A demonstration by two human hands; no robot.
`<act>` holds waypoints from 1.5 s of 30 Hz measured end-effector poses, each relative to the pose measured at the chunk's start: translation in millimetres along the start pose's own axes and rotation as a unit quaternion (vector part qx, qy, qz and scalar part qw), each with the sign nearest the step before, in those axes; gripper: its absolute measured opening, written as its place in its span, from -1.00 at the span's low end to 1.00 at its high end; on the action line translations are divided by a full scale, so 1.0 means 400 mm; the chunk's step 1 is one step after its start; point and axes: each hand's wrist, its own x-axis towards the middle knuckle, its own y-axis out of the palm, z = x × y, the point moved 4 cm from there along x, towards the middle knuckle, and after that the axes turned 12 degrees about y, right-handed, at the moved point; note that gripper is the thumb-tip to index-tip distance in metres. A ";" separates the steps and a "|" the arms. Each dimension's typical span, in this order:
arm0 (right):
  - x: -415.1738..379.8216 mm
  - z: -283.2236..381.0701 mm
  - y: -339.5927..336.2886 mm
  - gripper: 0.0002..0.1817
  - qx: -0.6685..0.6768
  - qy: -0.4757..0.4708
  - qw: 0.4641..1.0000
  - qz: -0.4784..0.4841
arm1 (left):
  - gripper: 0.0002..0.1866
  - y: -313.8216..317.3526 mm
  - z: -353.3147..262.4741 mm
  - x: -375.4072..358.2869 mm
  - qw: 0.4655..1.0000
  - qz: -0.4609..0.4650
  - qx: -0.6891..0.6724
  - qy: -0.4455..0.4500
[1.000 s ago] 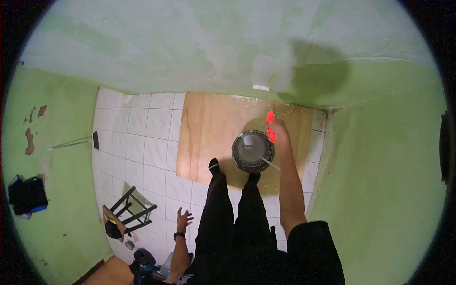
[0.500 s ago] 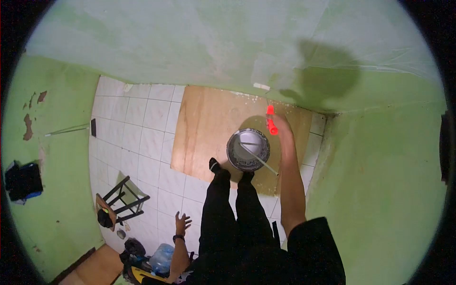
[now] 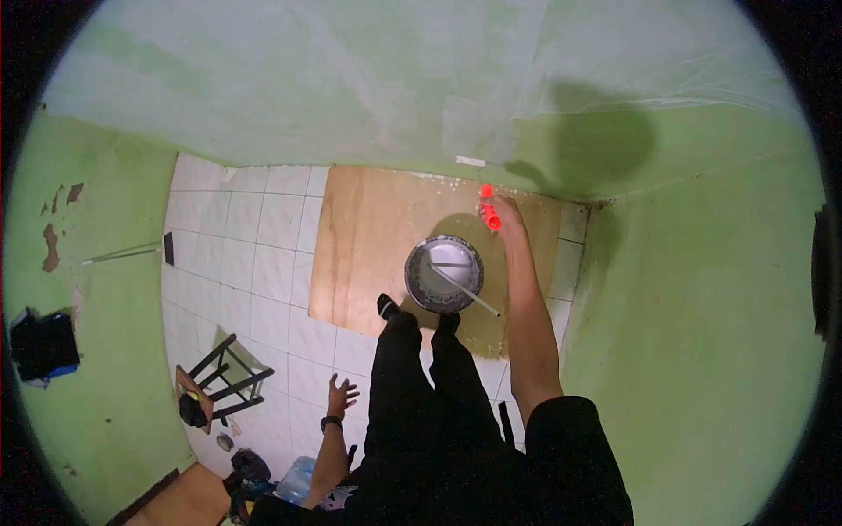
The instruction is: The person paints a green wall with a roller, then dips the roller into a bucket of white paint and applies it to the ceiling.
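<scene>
Right grip (image 3: 504, 215) closed round red handle (image 3: 488, 210) above paint bucket (image 3: 444, 273) — left grip (image 3: 340, 394) spread open, holding nothing.

Right hand (image 3: 504, 215): sits higher and a little further left in the head view than a second ago, now at about 1 o'clock of the bucket (image 3: 444, 273), close to the wall's foot.
Orange handle (image 3: 488, 209): carried up and left with the hand; earlier it overlapped the bucket's 2 o'clock rim, now it is apart from it.
Left hand (image 3: 339, 394): fingers spread as before, but slightly lower in the picture.
Bucket: drifted left and up in the view.
Stool (image 3: 224, 381): slid toward 8 o'clock.
</scene>
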 end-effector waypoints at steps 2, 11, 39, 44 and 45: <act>-0.098 -0.001 -0.002 -0.87 0.010 -0.017 1.000 0.003 | -0.38 -0.002 -0.034 -0.016 0.999 -0.015 -0.029 0.037; -0.492 0.081 0.050 -0.82 0.092 0.010 0.996 0.001 | -0.36 0.006 0.047 -0.053 1.000 0.014 -0.008 -0.026; -0.168 -0.048 0.133 -0.85 0.131 -0.006 0.991 -0.007 | -0.35 -0.083 0.189 -0.130 0.995 -0.069 -0.053 -0.046; 0.188 -0.092 0.017 -0.82 0.126 -0.066 0.989 0.049 | -0.33 -0.067 0.184 -0.126 0.997 -0.039 -0.062 -0.038; 0.249 -0.108 -0.001 -0.78 0.132 -0.073 0.983 0.104 | -0.32 -0.064 0.172 -0.124 0.997 -0.037 -0.059 -0.041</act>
